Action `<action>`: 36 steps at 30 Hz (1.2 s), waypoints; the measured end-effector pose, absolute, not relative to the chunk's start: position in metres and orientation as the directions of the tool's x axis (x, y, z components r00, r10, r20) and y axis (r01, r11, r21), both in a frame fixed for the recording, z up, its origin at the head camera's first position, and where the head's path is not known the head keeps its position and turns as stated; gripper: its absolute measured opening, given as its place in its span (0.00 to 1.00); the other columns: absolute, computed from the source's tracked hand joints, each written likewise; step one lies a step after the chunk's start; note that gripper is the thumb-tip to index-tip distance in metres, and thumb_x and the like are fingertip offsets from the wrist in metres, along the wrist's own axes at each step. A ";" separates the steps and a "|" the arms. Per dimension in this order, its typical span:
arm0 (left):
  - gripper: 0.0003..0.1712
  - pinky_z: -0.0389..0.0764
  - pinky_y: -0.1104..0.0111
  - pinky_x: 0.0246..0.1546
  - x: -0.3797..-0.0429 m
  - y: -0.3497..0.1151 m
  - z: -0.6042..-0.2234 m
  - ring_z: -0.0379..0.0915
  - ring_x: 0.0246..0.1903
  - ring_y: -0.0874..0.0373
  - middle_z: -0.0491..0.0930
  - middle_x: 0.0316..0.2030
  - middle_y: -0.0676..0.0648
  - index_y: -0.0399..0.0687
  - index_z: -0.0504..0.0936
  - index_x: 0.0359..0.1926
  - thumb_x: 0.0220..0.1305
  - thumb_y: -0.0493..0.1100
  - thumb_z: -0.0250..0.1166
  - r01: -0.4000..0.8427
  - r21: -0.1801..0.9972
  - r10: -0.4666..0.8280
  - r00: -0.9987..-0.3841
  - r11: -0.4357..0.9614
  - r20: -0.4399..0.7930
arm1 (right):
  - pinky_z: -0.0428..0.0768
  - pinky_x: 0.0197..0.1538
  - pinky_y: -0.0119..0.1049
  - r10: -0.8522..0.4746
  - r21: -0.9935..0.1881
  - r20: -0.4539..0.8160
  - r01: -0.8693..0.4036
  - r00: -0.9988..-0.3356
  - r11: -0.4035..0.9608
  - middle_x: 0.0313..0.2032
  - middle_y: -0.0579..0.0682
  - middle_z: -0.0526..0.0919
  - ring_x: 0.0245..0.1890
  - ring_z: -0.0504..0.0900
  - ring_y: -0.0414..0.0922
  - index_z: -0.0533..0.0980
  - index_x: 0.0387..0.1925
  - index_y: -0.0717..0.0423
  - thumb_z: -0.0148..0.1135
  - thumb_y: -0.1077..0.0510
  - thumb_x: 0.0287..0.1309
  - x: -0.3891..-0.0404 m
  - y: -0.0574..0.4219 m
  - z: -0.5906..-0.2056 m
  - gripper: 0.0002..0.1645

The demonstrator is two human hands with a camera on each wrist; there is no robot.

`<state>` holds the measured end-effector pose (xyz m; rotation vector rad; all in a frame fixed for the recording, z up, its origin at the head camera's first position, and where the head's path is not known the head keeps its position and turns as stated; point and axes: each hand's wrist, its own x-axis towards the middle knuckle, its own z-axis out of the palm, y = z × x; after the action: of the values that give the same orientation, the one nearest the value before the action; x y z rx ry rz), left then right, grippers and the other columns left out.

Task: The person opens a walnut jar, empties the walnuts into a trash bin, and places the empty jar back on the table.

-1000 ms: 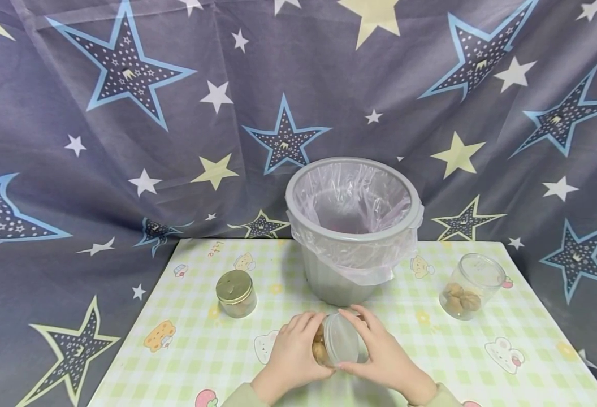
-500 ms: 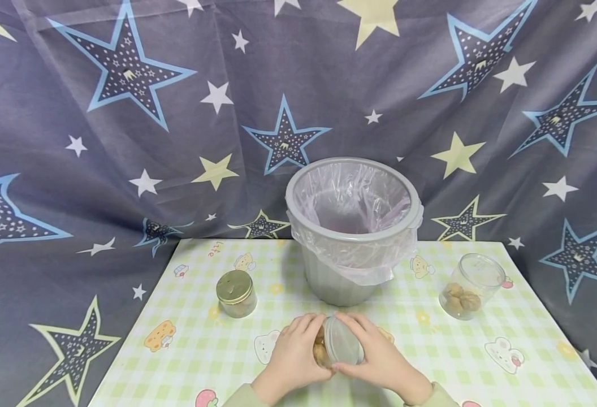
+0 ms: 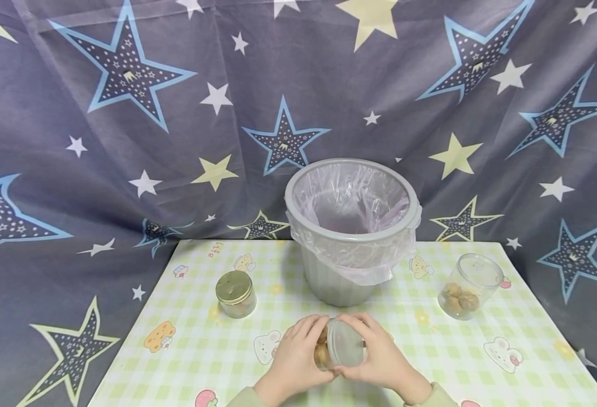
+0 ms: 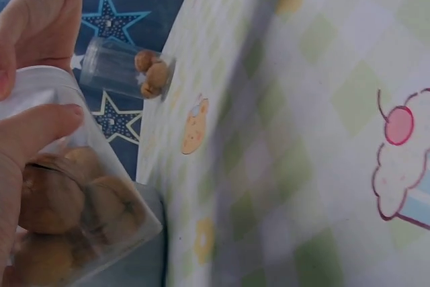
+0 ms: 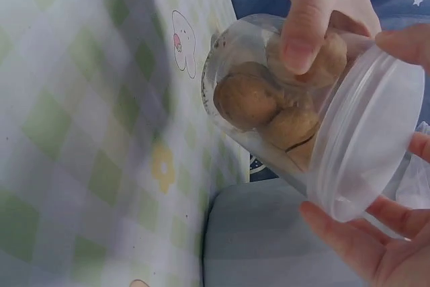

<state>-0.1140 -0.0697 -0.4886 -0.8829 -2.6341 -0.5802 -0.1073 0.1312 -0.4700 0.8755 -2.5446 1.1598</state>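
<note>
In the head view, my left hand (image 3: 297, 357) grips the body of a clear jar holding several walnuts (image 3: 321, 354), tipped on its side above the table. Its translucent white lid (image 3: 348, 343) faces right, and my right hand (image 3: 384, 360) holds the lid's rim between thumb and fingers. The right wrist view shows the lid (image 5: 373, 136) seated on the jar mouth, with the left thumb pressed along the jar's side. Walnuts (image 4: 54, 199) also show through the wall in the left wrist view.
Behind the hands stands a grey bin (image 3: 339, 282) lined with a thin plastic bag. A small gold-lidded jar (image 3: 236, 294) is at left. At right, another clear jar (image 3: 471, 285) holds several walnuts. A checked cloth (image 3: 176, 373) covers the table, with a star-patterned curtain (image 3: 258, 68) behind.
My right hand has shifted its fingers closer round the lid. The jar has turned slightly and moved a little downward in the head view. Other things stay put.
</note>
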 end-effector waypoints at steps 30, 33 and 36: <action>0.53 0.80 0.61 0.50 -0.124 -0.074 -0.503 0.75 0.50 0.54 0.78 0.52 0.48 0.45 0.71 0.58 0.25 0.53 0.82 0.754 0.373 0.546 -0.652 0.541 0.526 | 0.83 0.38 0.34 -0.533 -0.528 0.519 -0.741 -0.668 0.415 0.49 0.51 0.73 0.46 0.75 0.46 0.71 0.58 0.55 0.81 0.55 0.26 -0.111 0.139 -0.470 0.49; 0.54 0.80 0.59 0.50 -0.121 -0.076 -0.499 0.75 0.52 0.54 0.77 0.54 0.48 0.46 0.69 0.60 0.26 0.52 0.82 0.723 0.462 0.572 -0.690 0.514 0.444 | 0.83 0.42 0.40 -0.579 -0.445 0.563 -0.807 -0.590 0.389 0.50 0.54 0.74 0.47 0.74 0.46 0.71 0.58 0.54 0.82 0.54 0.23 -0.113 0.139 -0.471 0.51; 0.53 0.80 0.57 0.51 -0.121 -0.077 -0.497 0.74 0.53 0.53 0.76 0.55 0.48 0.45 0.69 0.60 0.28 0.52 0.81 0.708 0.473 0.579 -0.704 0.524 0.411 | 0.83 0.43 0.41 -0.582 -0.431 0.578 -0.820 -0.572 0.377 0.51 0.55 0.73 0.48 0.74 0.47 0.71 0.59 0.53 0.82 0.55 0.23 -0.114 0.139 -0.471 0.52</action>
<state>-0.1212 -0.0773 -0.4968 -1.0966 -2.5603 -0.9349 -0.1139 0.1393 -0.4714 1.2270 -2.3123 1.0071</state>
